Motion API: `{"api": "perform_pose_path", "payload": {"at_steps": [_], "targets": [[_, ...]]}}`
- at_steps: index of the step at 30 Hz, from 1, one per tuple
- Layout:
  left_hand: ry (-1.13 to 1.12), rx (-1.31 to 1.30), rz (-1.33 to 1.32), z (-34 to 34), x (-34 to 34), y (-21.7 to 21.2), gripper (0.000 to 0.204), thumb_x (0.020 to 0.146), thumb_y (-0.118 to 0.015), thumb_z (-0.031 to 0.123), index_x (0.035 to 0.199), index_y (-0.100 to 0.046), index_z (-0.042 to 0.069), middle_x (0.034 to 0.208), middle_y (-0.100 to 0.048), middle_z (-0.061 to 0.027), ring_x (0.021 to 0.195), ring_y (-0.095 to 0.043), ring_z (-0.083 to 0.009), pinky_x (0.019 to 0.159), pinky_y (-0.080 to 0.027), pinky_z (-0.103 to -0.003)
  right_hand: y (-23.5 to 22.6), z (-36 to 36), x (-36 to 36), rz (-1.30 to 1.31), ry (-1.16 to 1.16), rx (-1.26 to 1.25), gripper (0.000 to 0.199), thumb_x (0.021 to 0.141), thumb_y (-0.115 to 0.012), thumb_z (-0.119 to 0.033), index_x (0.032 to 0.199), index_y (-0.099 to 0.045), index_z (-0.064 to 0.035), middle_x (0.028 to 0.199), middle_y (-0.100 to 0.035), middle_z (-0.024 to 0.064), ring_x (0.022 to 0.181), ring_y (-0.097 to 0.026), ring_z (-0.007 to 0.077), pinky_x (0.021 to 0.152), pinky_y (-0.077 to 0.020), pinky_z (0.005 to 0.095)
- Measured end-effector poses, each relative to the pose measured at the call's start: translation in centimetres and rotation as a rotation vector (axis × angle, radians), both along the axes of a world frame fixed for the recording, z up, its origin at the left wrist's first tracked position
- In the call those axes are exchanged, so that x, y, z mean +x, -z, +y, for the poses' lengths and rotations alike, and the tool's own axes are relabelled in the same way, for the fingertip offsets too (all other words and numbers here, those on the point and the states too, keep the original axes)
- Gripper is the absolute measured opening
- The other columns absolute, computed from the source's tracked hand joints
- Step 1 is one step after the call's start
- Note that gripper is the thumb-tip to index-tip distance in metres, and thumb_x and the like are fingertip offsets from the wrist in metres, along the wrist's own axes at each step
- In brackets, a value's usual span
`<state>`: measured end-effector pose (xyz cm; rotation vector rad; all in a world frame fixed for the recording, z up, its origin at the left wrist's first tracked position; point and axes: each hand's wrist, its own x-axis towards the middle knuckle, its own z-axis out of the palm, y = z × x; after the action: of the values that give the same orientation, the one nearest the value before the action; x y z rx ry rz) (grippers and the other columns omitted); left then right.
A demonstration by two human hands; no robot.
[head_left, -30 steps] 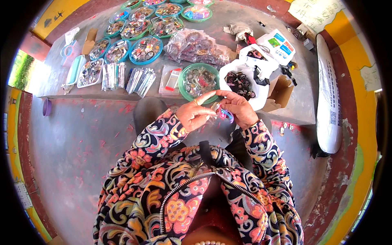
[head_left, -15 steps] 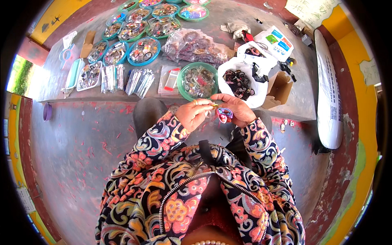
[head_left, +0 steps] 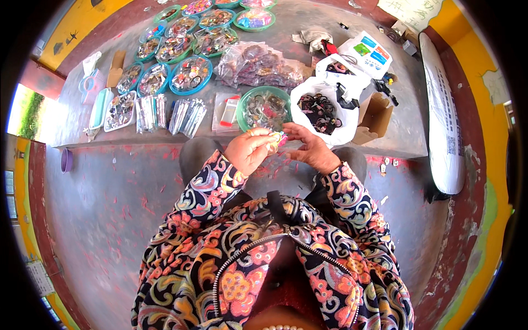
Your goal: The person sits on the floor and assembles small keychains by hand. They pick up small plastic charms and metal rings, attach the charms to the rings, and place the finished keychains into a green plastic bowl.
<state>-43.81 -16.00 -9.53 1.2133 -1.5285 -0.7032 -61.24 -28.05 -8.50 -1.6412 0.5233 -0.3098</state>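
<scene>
pinching a small multicoloured item in the left hand — holding the right hand loosely open beside it

I'm looking over a grey raised platform, and its far left is packed with round baskets, blue and green, next to a heap of clear bags! Nearer the front edge I've got slim clear packets in two bundles, then a lone green basket, an open white bag and a cardboard box.
</scene>
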Motion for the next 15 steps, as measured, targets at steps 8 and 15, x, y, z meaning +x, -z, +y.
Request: {"api": "perform_pose_path", "payload": {"at_steps": [8, 15], "targets": [[0.076, 0.046, 0.092, 0.4, -0.6, -1.3, 0.021, 0.084, -0.044, 0.002, 0.102, -0.052, -0.005, 0.102, -0.049, -0.0129, 0.086, -0.056, -0.0187, 0.075, -0.045, -0.026, 1.2, -0.3, 0.2, 0.017, -0.116, 0.109, 0.03, 0.07, -0.06, 0.003, 0.1, -0.054, -0.0035, 0.093, -0.052, 0.0013, 0.082, -0.05, 0.0087, 0.068, -0.0427, 0.022], [0.068, 0.059, 0.069, 0.7, -0.2, -0.6, 0.02, 0.083, -0.044, 0.001, 0.099, -0.054, -0.004, 0.1, -0.051, -0.0127, 0.087, -0.055, -0.018, 0.076, -0.044, -0.026, 1.8, -0.8, -0.3, 0.045, -0.208, 0.321, 0.022, 0.073, -0.059, 0.0, 0.094, -0.055, -0.0035, 0.086, -0.054, 0.0004, 0.079, -0.05, 0.0092, 0.072, -0.0415, 0.0216]]}}
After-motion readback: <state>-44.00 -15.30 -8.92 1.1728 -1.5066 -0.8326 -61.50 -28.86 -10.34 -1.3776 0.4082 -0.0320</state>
